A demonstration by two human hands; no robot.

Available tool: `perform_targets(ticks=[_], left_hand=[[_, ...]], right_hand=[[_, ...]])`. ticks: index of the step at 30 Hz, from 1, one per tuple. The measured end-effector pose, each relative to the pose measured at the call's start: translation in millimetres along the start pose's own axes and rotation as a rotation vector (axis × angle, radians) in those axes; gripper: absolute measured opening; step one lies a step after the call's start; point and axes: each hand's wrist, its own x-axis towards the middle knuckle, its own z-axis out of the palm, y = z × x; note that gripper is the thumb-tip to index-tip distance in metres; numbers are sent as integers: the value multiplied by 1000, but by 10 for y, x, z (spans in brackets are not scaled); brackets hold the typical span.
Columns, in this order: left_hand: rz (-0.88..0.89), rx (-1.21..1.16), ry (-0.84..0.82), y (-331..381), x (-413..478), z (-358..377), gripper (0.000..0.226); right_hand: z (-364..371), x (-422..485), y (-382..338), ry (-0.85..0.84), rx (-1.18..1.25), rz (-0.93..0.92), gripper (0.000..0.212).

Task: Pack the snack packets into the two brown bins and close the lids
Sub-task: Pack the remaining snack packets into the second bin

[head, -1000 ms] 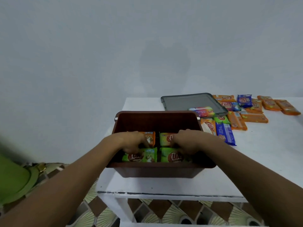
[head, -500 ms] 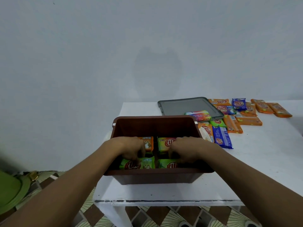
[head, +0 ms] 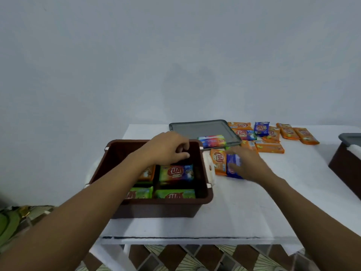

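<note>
Your left hand [head: 168, 148] hovers over the open brown bin [head: 204, 199], fingers curled in a loose, empty grip above the green packets [head: 176, 173] inside. Your right hand [head: 248, 163] lies spread, grip open, on the blue packet [head: 233, 160] beside the bin on the white counter [head: 254, 212]. More orange packets [head: 270, 148] lie near the grey lid [head: 203, 129].

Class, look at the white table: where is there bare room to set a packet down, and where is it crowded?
Bare: the white table between the brown bin and the second bin, and the strip before the brown bin. Crowded: the far side, around the grey lid and the loose packets, where the right hand reaches.
</note>
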Motion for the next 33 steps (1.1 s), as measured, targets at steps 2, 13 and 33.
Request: perform_targets(ticks=[2,13,33], left_hand=[[43,15,98,247,205,16,20],[-268,53,-159,1332,1418,739,28],[-501,-440,278,1604,882,1974,95]], right_hand=[[172,-144,331,-215,-105,53,63],[164,-499,1334,-30,-176,-1,50],[68,-507,2098,74,575,289,43]])
